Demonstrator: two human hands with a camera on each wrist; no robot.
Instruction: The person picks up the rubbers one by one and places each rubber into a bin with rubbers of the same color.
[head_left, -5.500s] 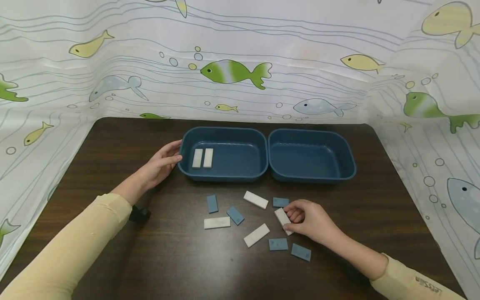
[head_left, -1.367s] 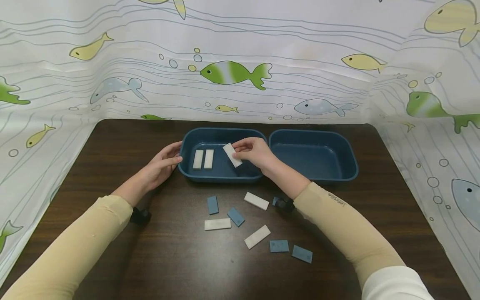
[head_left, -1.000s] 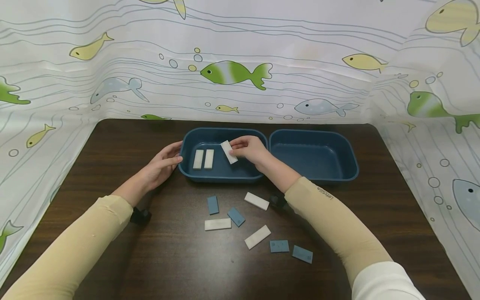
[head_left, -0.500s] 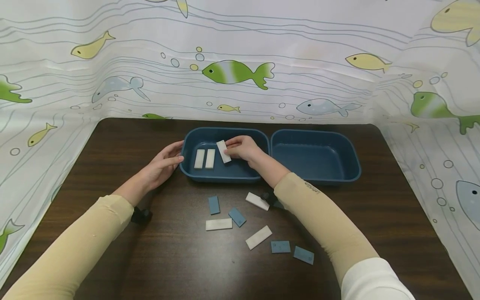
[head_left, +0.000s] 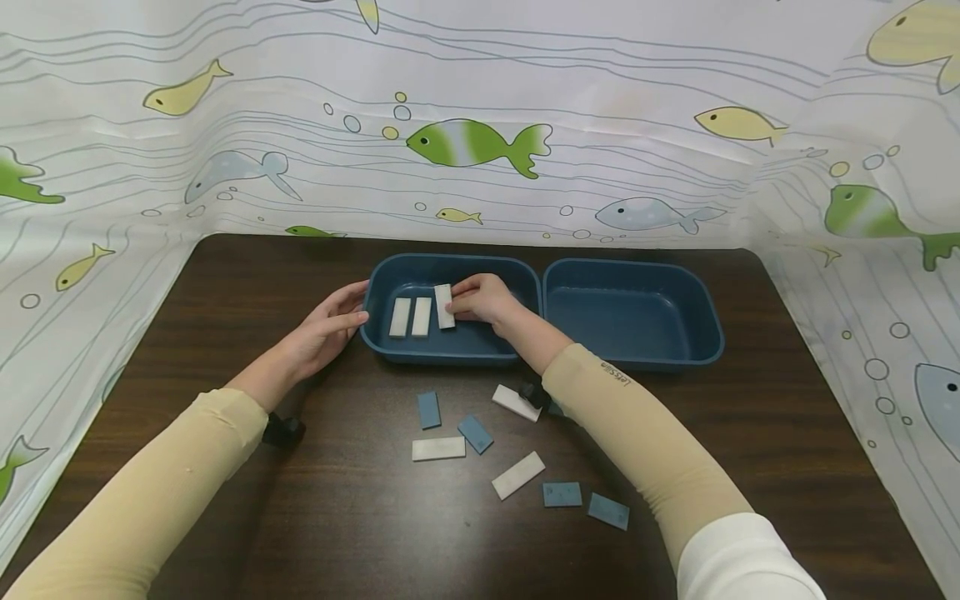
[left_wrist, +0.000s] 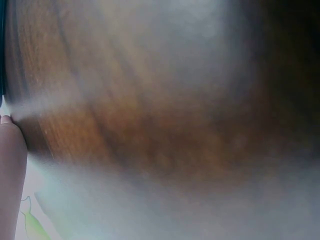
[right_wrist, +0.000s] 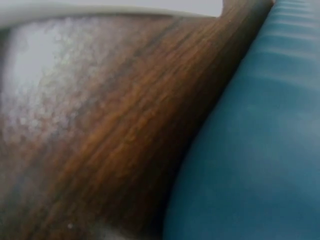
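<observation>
My right hand (head_left: 483,300) pinches a white rectangular block (head_left: 444,306) by its right side, inside the left blue tray (head_left: 450,358). The block stands nearly in line with two other white blocks, the outer white block (head_left: 400,317) and the inner white block (head_left: 422,317), with a narrow gap beside them. My left hand (head_left: 326,329) rests against the left end of that tray, fingers fairly straight and thumb at the rim. In the right wrist view the tray wall (right_wrist: 260,150) fills the right side; the fingers are outside that view.
A second blue tray (head_left: 633,360) adjoins on the right. On the dark wooden table (head_left: 360,517) lie loose white blocks, such as the slanted white block (head_left: 518,476), and several smaller blue tiles, one a blue tile (head_left: 562,494). Behind hangs a fish-print curtain (head_left: 480,83).
My right hand took a white block from the table, carried it into the left tray, then slid left and turned it upright beside the other two. The left hand has stayed in place.
</observation>
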